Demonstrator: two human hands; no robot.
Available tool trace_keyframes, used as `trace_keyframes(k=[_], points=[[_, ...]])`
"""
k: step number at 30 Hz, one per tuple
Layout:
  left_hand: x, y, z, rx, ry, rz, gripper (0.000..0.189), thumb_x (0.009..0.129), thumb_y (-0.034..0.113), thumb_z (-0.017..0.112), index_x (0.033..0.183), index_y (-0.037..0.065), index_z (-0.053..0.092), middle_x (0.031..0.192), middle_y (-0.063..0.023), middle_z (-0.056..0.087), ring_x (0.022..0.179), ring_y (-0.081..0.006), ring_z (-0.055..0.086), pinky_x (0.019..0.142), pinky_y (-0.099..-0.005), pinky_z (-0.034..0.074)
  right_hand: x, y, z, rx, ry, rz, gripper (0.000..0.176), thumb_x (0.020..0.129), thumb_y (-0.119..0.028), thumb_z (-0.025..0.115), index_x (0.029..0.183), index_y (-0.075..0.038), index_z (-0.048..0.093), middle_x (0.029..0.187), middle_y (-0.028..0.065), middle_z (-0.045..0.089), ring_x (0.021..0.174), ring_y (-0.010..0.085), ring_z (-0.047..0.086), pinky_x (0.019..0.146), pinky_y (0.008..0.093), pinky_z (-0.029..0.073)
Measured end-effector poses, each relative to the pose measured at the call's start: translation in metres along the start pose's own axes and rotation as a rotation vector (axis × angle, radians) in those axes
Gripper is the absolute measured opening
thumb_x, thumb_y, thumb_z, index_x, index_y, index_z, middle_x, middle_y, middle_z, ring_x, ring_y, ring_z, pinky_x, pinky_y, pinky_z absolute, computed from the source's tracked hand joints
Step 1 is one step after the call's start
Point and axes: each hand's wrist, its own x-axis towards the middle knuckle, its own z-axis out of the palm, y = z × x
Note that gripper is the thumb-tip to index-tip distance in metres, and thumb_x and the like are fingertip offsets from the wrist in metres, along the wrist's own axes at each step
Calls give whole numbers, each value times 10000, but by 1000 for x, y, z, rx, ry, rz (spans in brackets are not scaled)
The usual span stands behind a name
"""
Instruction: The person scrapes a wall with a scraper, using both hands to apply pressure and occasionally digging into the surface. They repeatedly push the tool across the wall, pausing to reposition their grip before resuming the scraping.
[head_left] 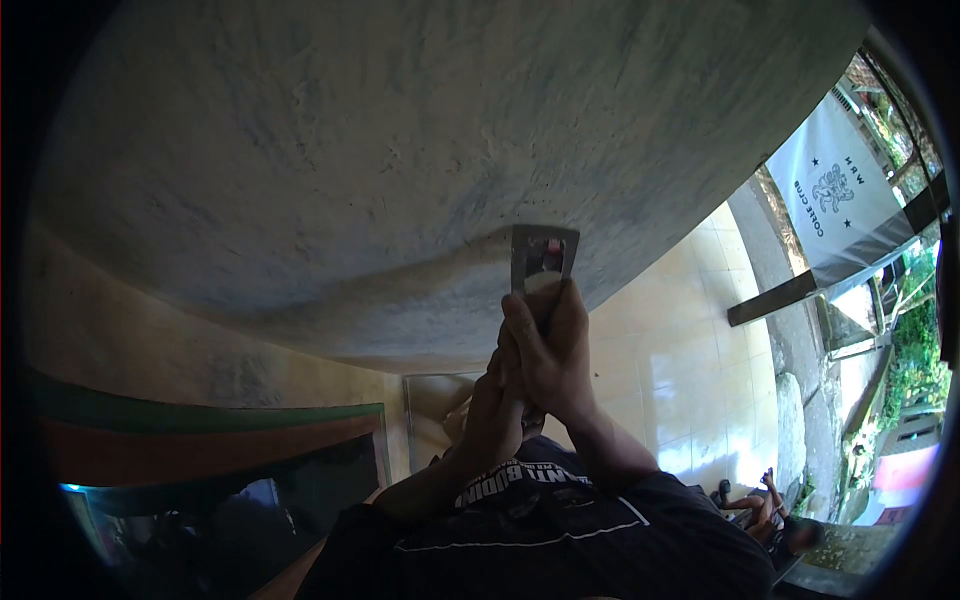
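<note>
A putty knife [522,262] with a wide metal blade is pressed with its top edge against, or very near, a grey patchy wall [400,150]. My right hand [556,355] is closed round its handle just below the blade, thumb and fingers pointing up. Below and to the left, my left hand [497,415] is closed at the lower end of the handle, touching my right hand. Most of the handle is hidden by the fingers. The wall surface shows small bumps, scratches and darker smears, and a shadow falls left of the blade.
A dark window [250,520] with a green and brown frame is at lower left. Shiny floor tiles [660,350] lie at right. Beyond them hangs a white banner [830,190] with a lion emblem. A person [765,515] sits at lower right.
</note>
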Motion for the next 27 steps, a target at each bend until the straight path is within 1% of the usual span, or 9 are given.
trace_keyframes(k=[2, 5, 7, 10, 15, 17, 20, 22, 27], points=[[0, -3, -2, -8, -3, 6, 286, 999, 311, 332, 1139, 63, 350, 612, 13, 401, 448, -38, 362, 378, -183, 264, -1, 7, -2, -49, 1, -40, 196, 906, -95, 551, 938, 1, 383, 641, 58, 523, 504, 90, 517, 427, 244, 428], [0, -2, -1, 8, 29, 8, 275, 996, 309, 342, 1122, 64, 353, 614, 13, 400, 454, -41, 366, 382, -185, 264, 0, 9, -1, -21, 19, 46, 185, 909, -86, 542, 946, 4, 384, 645, 54, 526, 518, 91, 523, 435, 239, 429], [1, 11, 5, 45, -4, 25, 280, 996, 313, 346, 1123, 64, 352, 620, 8, 404, 461, -43, 374, 384, -189, 269, 5, -3, 2, 57, -2, -29, 176, 911, -81, 534, 957, 4, 387, 653, 54, 526, 530, 89, 524, 447, 237, 432], [4, 17, 7, 40, -27, 57, 302, 994, 327, 346, 1139, 62, 348, 621, 4, 407, 464, -43, 377, 384, -189, 274, 7, -16, 3, 52, -25, -26, 178, 909, -81, 536, 967, 4, 390, 651, 55, 523, 537, 86, 524, 452, 233, 428], [3, 4, -4, 62, 16, 33, 353, 988, 376, 342, 1151, 63, 344, 621, 6, 402, 461, -43, 371, 382, -190, 280, 3, 5, 4, 13, 12, 1, 182, 904, -81, 541, 963, 5, 392, 644, 57, 520, 537, 86, 516, 456, 238, 418], [-2, 5, -1, 71, 35, 10, 369, 986, 394, 338, 1153, 64, 343, 620, 7, 398, 459, -42, 368, 382, -188, 280, 4, 0, 8, -60, 60, -81, 146, 914, -64, 519, 929, -9, 385, 604, 40, 497, 461, 77, 492, 408, 223, 413], [-4, 13, 5, 1, 1, -29, 389, 983, 410, 334, 1157, 63, 341, 625, 7, 397, 464, -41, 372, 380, -185, 282, 3, -12, 7, -44, 21, -53, 135, 916, -60, 512, 931, -8, 389, 599, 44, 499, 470, 81, 505, 412, 226, 420], [-5, 10, 5, -1, 47, -73, 368, 985, 389, 343, 1158, 64, 343, 636, 8, 400, 475, -41, 375, 380, -181, 285, -2, -4, 2, -17, 9, -34, 139, 916, -57, 511, 939, -9, 384, 598, 46, 500, 467, 81, 503, 405, 228, 421], [-4, 14, 8, 25, 29, -36, 319, 989, 360, 343, 1127, 73, 350, 633, 10, 400, 482, -39, 379, 384, -176, 288, 1, -3, 2, 42, -12, 36, 155, 919, -54, 503, 957, -8, 360, 596, 42, 491, 449, 77, 479, 373, 230, 412]])
